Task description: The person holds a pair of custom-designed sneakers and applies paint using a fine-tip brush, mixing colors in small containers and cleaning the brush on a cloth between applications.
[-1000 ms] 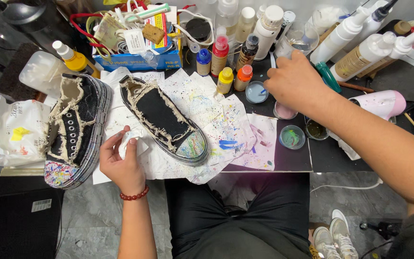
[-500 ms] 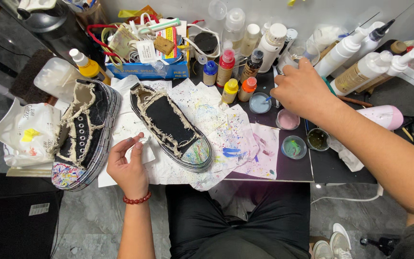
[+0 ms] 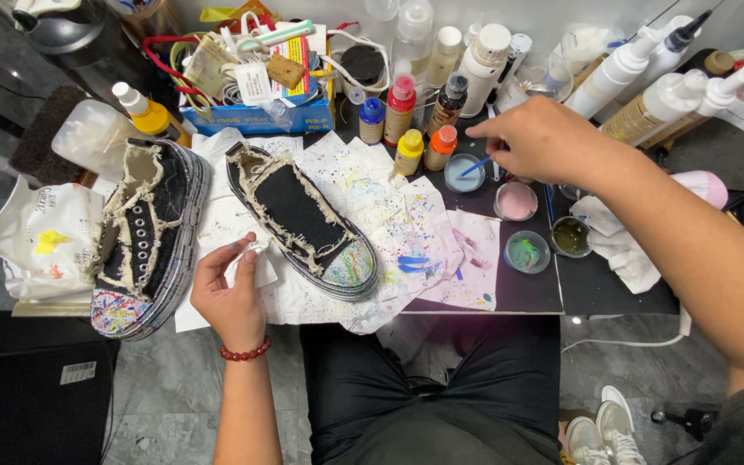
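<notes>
Grip of left hand [image 3: 232, 297] pinched on crumpled white tissue [image 3: 247, 258], rested on spattered paper [image 3: 406, 232] between two black frayed sneakers. Left sneaker [image 3: 144, 237] and middle sneaker [image 3: 303, 220] toes already speckled with paint. Right hand [image 3: 544, 138] fingers closed on thin brush [image 3: 475, 166], tip dipped in blue paint dish [image 3: 464, 172] on tabletop; painting judged unfinished.

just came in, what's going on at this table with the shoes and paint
A person sits at a cluttered table. The right hand dips a thin brush into a small dish of light blue paint. The left hand holds a crumpled tissue on paint-spattered paper. Two frayed black shoes with paint-flecked toes lie there; neither hand touches them.
</notes>
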